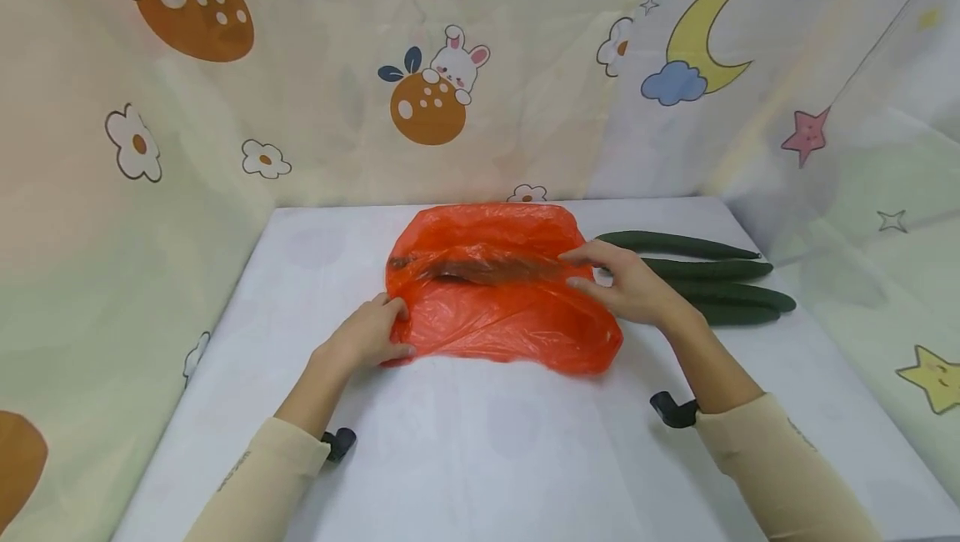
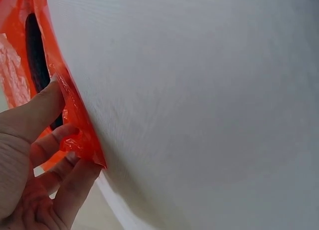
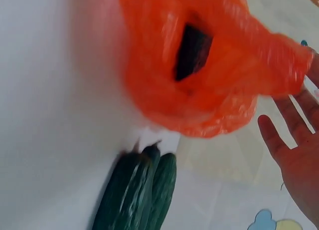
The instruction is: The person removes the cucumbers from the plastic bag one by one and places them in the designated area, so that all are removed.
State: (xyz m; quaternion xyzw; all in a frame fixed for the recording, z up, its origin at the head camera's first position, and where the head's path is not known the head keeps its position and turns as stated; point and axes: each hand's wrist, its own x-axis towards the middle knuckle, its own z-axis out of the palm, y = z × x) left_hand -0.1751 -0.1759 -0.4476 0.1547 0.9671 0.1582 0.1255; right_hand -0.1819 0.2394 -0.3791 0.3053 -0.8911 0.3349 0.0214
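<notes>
A red-orange plastic bag (image 1: pixel 502 321) lies spread in the middle of the table, its mouth partly gaping. Inside it is a long dark thing (image 2: pixel 37 55), shaped like a cucumber and mostly covered by the film. My left hand (image 1: pixel 367 332) pinches the bag's near left edge between thumb and fingers. At the bag's right side, my right hand (image 1: pixel 630 279) has its thumb and fingers spread apart, fingertips at the film. In the right wrist view, that hand (image 3: pixel 304 160) shows fairly straight fingers against the raised plastic. Several green cucumbers (image 1: pixel 720 292) lie just beyond it.
A white cloth covers the table (image 1: pixel 480 459). Behind and at both sides hangs a patterned curtain (image 1: pixel 322 67) with rabbits, flowers and stars. The cucumbers lie side by side near the table's right edge.
</notes>
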